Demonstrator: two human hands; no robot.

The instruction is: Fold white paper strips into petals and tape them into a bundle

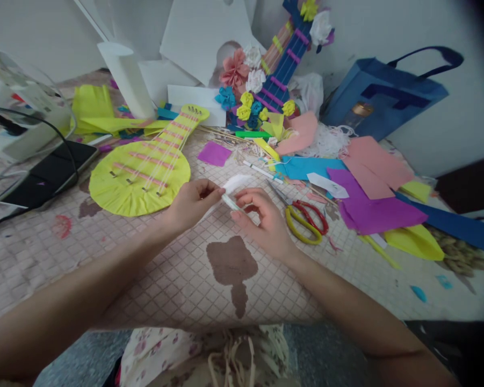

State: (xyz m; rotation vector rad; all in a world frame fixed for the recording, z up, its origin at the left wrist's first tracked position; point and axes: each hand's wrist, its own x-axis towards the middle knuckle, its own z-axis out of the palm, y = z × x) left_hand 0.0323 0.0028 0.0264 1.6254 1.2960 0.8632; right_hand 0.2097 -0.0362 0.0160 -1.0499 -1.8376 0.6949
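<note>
Both hands meet over the middle of the table. My left hand (196, 201) is closed, its thumb and forefinger pinching one end of a small white strip (230, 202). At the other end, the curved fingers and thumb of my right hand (261, 217) hold the same strip. White material (237, 183) extends behind the fingertips, and its exact shape is blurred. A yellow paper lute (141, 174) with pink bars and white strings lies left of my left hand. Scissors with red and yellow handles (304, 220) rest just right of my right hand.
Purple paper (374, 204), pink paper (376, 166) and blue paper (310, 167) spread to the right. A blue bag (387, 102) stands behind them. Paper flowers (234, 69) and a blue paper instrument (284, 70) are at the back. A black device (50, 174) lies left.
</note>
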